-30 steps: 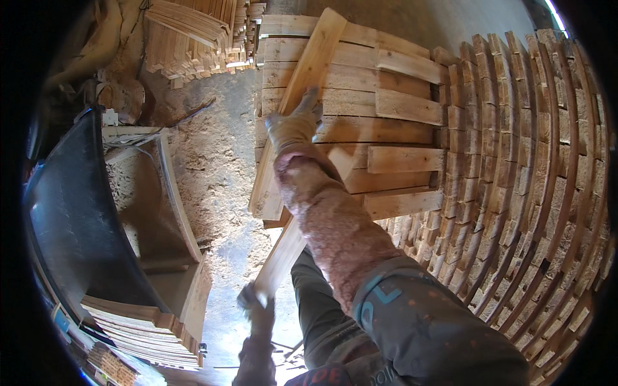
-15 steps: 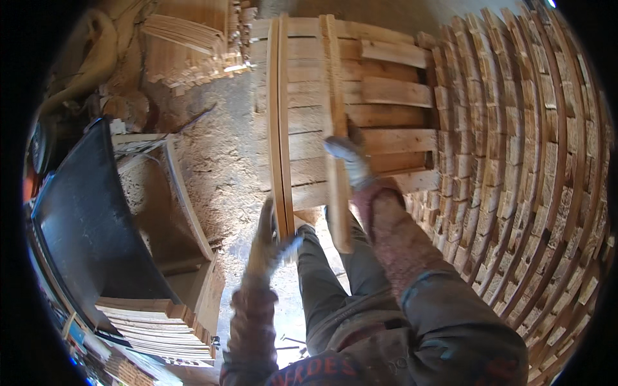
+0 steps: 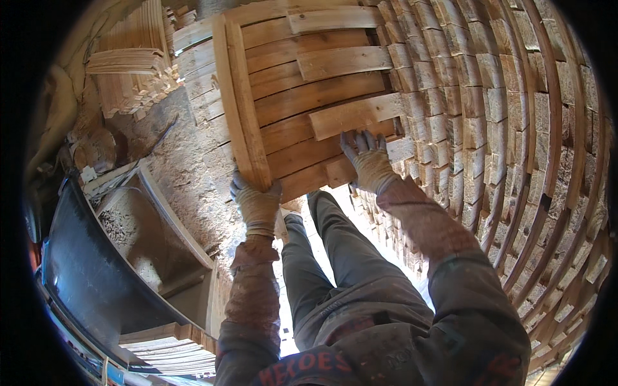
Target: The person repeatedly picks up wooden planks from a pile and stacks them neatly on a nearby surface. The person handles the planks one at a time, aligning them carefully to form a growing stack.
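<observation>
A wooden panel of flat boards lies in front of me on the ground. Two long slats lie side by side across its left part, running away from me. My gloved left hand grips their near ends. My gloved right hand lies flat with fingers spread on a short board at the panel's near right edge, holding nothing. Below the hands are my legs in dark trousers.
A tall curved stack of small wood blocks fills the right side. A pile of slats sits at the upper left on the sawdust floor. A dark metal bin, a wooden box and more stacked slats stand at the left.
The slat my right hand held up at a slant now lies beside a second one on the panel. My left hand moved up to their near ends; my right hand shifted right onto the boards.
</observation>
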The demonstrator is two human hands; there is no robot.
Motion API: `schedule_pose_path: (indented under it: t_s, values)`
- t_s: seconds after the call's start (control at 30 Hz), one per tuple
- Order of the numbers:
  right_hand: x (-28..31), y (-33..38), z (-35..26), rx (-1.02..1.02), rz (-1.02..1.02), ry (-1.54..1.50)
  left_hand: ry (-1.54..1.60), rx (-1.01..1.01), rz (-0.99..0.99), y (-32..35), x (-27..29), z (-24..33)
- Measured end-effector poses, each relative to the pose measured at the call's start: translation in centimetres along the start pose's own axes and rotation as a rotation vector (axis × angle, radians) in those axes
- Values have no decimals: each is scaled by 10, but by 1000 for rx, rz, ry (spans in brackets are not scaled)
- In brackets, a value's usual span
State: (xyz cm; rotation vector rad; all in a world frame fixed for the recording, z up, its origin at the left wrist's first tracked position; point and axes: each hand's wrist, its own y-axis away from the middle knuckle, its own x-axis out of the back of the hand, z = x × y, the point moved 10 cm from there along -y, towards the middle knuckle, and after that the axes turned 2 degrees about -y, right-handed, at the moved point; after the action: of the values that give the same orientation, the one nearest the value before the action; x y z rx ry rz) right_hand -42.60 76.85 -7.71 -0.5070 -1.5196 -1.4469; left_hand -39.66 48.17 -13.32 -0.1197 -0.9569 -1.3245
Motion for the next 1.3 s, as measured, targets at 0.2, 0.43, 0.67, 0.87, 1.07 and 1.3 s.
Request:
schedule_pose_path:
  t_s: [0.2,0.43,0.67,0.87,1.07,1.3]
  values:
    - [-75,-11,-20,181,-15,82,828,80,-245,-4,4,-12]
    - [40,-23,-247,383,271,-224,643,148,-267,-16,116,-88]
    - [212,157,-405,950,521,-329,521,102,-195,19,288,-164]
    - [119,180,-414,1207,381,289,847,167,-223,27,212,-148]
    - [-9,-8,-271,856,303,849,1059,-26,-215,-4,90,-25]
    - [58,-43,-119,131,283,-665,229,-32,18,-30,33,-14]
